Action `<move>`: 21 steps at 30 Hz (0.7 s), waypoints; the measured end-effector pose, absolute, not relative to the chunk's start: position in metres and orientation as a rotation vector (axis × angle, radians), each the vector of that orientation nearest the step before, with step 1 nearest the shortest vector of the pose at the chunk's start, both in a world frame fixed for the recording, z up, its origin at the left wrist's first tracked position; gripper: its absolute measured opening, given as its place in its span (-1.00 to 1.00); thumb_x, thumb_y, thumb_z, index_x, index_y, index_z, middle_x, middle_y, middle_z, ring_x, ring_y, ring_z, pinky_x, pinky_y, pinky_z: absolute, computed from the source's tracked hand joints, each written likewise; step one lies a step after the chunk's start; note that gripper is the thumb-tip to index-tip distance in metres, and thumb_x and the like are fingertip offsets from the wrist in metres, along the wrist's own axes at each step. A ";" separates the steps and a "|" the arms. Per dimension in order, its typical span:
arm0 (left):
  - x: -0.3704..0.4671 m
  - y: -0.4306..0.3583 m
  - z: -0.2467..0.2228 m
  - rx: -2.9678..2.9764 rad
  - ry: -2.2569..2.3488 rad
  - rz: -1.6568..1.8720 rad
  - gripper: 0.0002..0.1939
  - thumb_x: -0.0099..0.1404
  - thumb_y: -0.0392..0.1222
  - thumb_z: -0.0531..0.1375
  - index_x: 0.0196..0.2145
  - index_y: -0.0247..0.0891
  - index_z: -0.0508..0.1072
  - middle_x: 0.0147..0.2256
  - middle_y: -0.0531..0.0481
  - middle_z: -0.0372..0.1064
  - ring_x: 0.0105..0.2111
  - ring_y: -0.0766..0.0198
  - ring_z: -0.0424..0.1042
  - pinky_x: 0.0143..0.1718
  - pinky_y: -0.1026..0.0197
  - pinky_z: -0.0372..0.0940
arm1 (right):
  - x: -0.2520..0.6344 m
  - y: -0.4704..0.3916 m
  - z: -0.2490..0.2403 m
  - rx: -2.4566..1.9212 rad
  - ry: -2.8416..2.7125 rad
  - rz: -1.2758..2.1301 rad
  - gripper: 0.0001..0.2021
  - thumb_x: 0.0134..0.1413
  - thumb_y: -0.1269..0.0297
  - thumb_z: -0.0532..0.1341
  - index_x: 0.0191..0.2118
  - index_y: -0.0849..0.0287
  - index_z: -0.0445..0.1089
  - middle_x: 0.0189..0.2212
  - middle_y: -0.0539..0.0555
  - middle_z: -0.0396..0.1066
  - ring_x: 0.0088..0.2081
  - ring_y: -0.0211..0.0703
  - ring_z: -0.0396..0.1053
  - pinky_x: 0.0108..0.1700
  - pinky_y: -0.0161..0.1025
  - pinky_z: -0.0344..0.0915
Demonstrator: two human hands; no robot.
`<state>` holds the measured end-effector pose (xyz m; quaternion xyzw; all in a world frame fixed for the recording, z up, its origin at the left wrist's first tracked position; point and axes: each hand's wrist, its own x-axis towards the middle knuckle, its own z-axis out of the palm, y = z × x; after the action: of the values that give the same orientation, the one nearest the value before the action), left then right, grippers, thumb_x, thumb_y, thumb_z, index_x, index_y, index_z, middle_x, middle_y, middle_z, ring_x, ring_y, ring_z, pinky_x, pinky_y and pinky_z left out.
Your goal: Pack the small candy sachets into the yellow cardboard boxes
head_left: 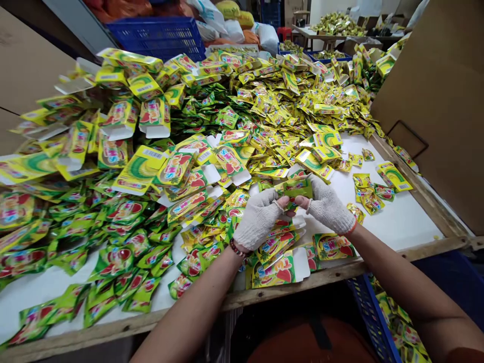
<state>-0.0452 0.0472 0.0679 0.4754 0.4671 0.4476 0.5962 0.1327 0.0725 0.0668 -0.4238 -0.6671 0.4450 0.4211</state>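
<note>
White tabletop (406,222) with a wooden edge (272,293) fills most of the view, heaped with bright little packets and cartons. Near its front edge, the left hand (257,218) and right hand (328,204), both in pale knit gloves that leave the thumb tips bare, pinch a green packet (298,189) between them, thumbs toward the wearer. Beaded bracelet (238,248) rings the left wrist. Just below the hands lie printed cartons (278,271), one with a white flap sticking out, close to the wooden edge. Right of the right hand, a few loose packets (370,201) and a single yellow carton (394,176) rest on the white surface. To the left spreads a pile of green packets (126,214), with more yellow-and-green cartons (124,116) stacked behind it; yellow packets (280,108) are heaped beyond the hands. Brown cardboard (434,111) stands at the far right, and a blue crate (372,322) holding packets sits below the table. Farther back are another blue crate (155,39) and white sacks (266,38).
</note>
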 end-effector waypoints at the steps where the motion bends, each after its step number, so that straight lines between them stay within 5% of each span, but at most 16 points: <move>1: -0.044 0.047 0.068 1.111 1.082 1.006 -0.62 0.14 0.07 0.33 -0.48 -0.25 0.28 -0.48 0.03 0.44 -0.52 0.25 0.51 -0.44 0.17 0.46 | 0.133 0.073 0.066 -1.050 -1.706 1.143 -0.58 0.05 0.04 0.33 -0.04 0.16 0.37 -0.15 0.13 0.51 -0.16 -0.07 0.45 -0.17 -0.17 0.42; 9: -0.057 0.056 0.077 1.875 1.382 0.885 -0.66 0.33 0.01 0.11 -0.52 -0.22 0.34 -0.54 0.06 0.31 -0.48 0.27 0.34 -0.42 0.24 0.26 | 0.136 0.075 0.059 -1.091 -1.676 1.179 -0.77 0.09 0.19 0.23 -0.18 0.22 0.41 -0.45 0.03 0.45 -0.48 -0.26 0.30 -0.44 -0.28 0.29; 13: -0.096 0.087 0.092 2.417 1.843 0.653 -0.79 0.34 -0.29 0.03 -0.23 -0.25 0.47 -0.22 -0.16 0.44 -0.17 0.07 0.41 -0.13 0.06 0.28 | 0.140 0.075 0.062 -1.128 -1.644 1.248 -0.77 0.05 0.18 0.25 -0.22 0.23 0.40 -0.54 -0.01 0.41 -0.56 -0.28 0.30 -0.49 -0.29 0.27; 16: -0.127 0.122 0.098 2.718 1.905 0.324 -0.66 0.34 -0.35 0.04 0.01 -0.22 0.44 0.11 -0.26 0.31 0.20 -0.08 0.19 0.17 -0.21 0.06 | 0.138 0.073 0.063 -1.145 -1.637 1.296 -0.74 0.04 0.14 0.26 -0.24 0.22 0.38 -0.56 -0.01 0.41 -0.58 -0.27 0.32 -0.51 -0.29 0.27; 21: -0.147 0.157 0.110 2.879 1.742 0.066 -0.69 0.19 -0.42 0.12 -0.12 -0.23 0.45 0.09 -0.19 0.34 0.27 -0.14 0.09 0.28 -0.36 -0.24 | 0.138 0.074 0.060 -1.154 -1.619 1.240 -0.69 0.05 0.01 0.27 -0.37 0.19 0.33 -0.55 0.00 0.40 -0.55 -0.26 0.34 -0.50 -0.29 0.28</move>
<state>-0.1472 0.1569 0.1100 0.8501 0.5143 0.0194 -0.1118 0.1378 0.0744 0.0600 -0.4537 -0.6368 0.4875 0.3886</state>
